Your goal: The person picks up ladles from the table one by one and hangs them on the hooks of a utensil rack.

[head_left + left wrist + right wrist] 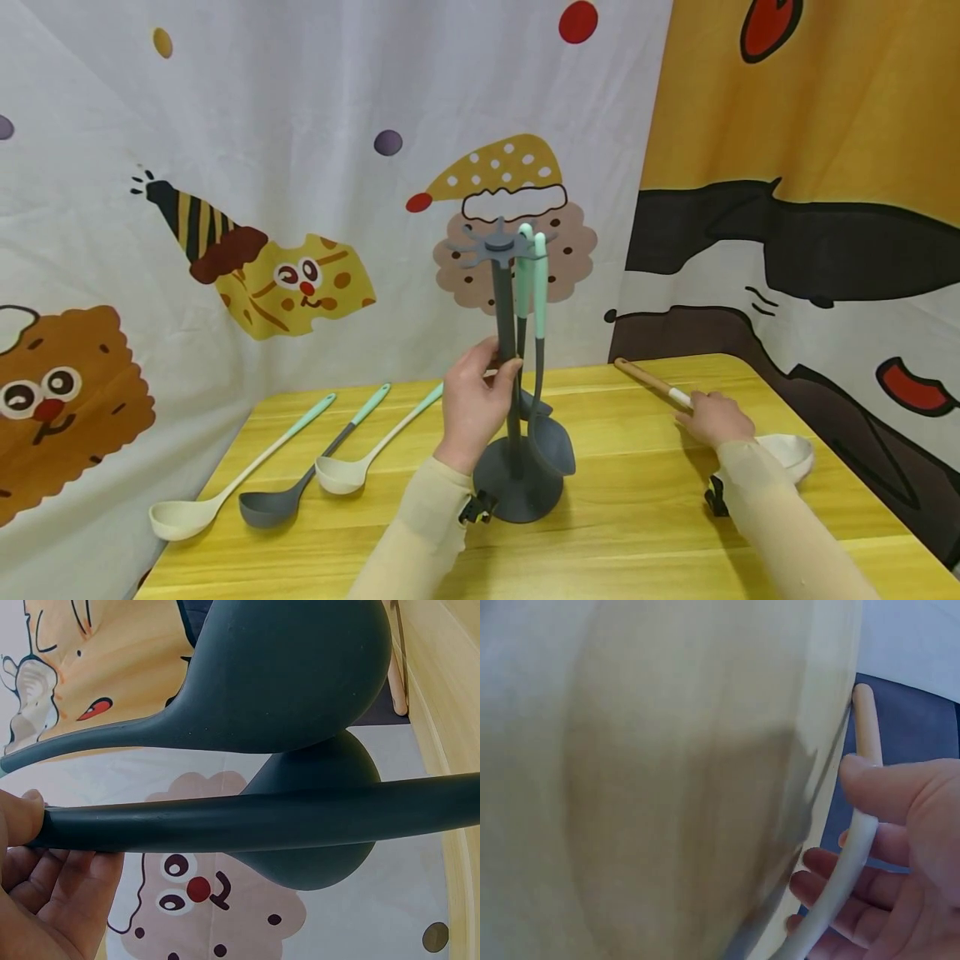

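My left hand (477, 404) grips the pole of a dark grey utensil stand (504, 312) with a round base and hooked top. From its hooks, on the right side, hang two dark grey utensils with mint handles: a ladle (553, 446) in front and another utensil (522, 287) behind it. In the left wrist view, thumb and fingers sit around the pole (187, 823), near the rounded bowls. On the right, my right hand (718, 419) holds a white ladle (789, 454) with a wooden handle by its stem; its thumb and fingers close around the stem (847, 862) in the right wrist view.
On the left of the wooden table (630, 533) lie a cream ladle (183, 518), a grey ladle (270, 508) and a smaller cream ladle (341, 475), all with mint handles pointing away. A printed curtain (315, 100) hangs right behind the table.
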Motion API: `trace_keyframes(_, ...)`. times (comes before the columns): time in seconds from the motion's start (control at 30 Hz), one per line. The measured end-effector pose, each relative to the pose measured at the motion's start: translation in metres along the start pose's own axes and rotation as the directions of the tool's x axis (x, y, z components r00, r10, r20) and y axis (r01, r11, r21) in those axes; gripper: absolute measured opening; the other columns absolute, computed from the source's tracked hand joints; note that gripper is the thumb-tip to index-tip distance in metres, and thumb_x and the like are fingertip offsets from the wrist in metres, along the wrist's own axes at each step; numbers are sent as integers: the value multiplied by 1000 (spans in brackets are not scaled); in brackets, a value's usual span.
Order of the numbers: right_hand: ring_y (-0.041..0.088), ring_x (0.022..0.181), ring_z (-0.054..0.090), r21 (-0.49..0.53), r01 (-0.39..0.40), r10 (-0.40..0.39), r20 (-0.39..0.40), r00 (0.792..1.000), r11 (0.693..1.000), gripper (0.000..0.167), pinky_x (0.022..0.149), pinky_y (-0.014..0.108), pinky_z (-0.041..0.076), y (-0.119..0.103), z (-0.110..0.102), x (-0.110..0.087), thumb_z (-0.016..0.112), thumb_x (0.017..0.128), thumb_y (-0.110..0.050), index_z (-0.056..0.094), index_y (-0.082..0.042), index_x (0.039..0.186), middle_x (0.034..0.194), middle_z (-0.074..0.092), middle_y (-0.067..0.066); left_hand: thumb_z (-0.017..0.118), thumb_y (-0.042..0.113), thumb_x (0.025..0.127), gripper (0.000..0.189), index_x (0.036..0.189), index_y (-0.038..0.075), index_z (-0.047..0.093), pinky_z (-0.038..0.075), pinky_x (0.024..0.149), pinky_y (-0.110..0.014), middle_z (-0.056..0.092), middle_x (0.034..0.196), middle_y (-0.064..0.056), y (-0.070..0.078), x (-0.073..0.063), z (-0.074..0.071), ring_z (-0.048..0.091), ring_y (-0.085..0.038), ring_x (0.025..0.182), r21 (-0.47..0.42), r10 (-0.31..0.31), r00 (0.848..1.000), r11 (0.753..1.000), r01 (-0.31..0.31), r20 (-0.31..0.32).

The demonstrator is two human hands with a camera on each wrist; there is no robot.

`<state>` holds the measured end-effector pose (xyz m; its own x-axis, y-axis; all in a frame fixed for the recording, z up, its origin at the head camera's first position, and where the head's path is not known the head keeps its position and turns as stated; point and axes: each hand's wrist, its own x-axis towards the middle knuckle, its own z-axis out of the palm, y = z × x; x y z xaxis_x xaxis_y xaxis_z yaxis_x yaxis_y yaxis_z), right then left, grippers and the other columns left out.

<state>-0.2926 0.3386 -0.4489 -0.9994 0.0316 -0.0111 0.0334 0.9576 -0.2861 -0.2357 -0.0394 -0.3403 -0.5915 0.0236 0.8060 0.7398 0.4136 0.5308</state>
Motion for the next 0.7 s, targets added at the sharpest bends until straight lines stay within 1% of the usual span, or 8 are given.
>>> trace_keyframes(0.1, 51, 92, 54, 9, -26, 26, 32, 999, 1000, 48, 64, 58, 49, 0, 0, -1, 64, 96, -23, 50, 11, 126, 101, 54, 31, 73, 10, 91, 18, 107, 4, 69, 59, 69, -26, 68, 90, -9, 1, 0, 0, 70, -21, 85, 0, 0, 1000, 1000, 0, -1)
trace_keyframes(0.2, 51, 93, 54, 13, -37, 37, 36, 999, 999, 43, 63, 59, 49, -1, 1, 0, 63, 97, -20, 51, 10, 125, 102, 54, 30, 73, 11, 91, 19, 107, 4, 69, 59, 69, -27, 68, 91, -9, 1, -1, 0, 70, -21, 85, 6, -5, 1000, 1000, 5, 0)
trace_keyframes(0.33, 48, 89, 55, 18, -48, 47, 48, 998, 999, 36, 60, 54, 48, -1, 1, 1, 59, 98, -16, 53, 9, 124, 98, 54, 28, 73, 11, 91, 19, 108, 3, 69, 59, 69, -27, 68, 91, -9, 1, -1, -1, 70, -21, 85, 10, -7, 1000, 1000, 7, 1)
trace_keyframes(0.4, 46, 86, 54, 18, -52, 51, 59, 997, 998, 32, 58, 52, 48, -1, 1, 1, 54, 99, -11, 52, 8, 125, 98, 53, 27, 73, 11, 91, 19, 108, 3, 69, 59, 69, -27, 68, 91, -10, 2, -2, -1, 70, -21, 85, 8, -6, 1000, 1000, 6, 1)
trace_keyframes(0.57, 47, 86, 55, 0, -61, 61, 58, 996, 998, 30, 59, 54, 49, -1, 1, 2, 46, 99, -2, 52, 8, 126, 98, 54, 28, 73, 10, 91, 19, 108, 3, 69, 59, 70, -27, 68, 91, -9, 2, -1, -1, 70, -21, 86, 0, -7, 1000, 1000, 7, 0)
trace_keyframes(0.7, 47, 85, 59, 0, -75, 75, 49, 996, 997, 28, 58, 54, 50, -2, 1, 3, 46, 99, -2, 54, 8, 123, 98, 57, 29, 73, 10, 91, 19, 107, 3, 69, 59, 70, -27, 68, 91, -9, 2, -1, -1, 70, -21, 85, 2, -5, 1000, 1000, 5, 0)
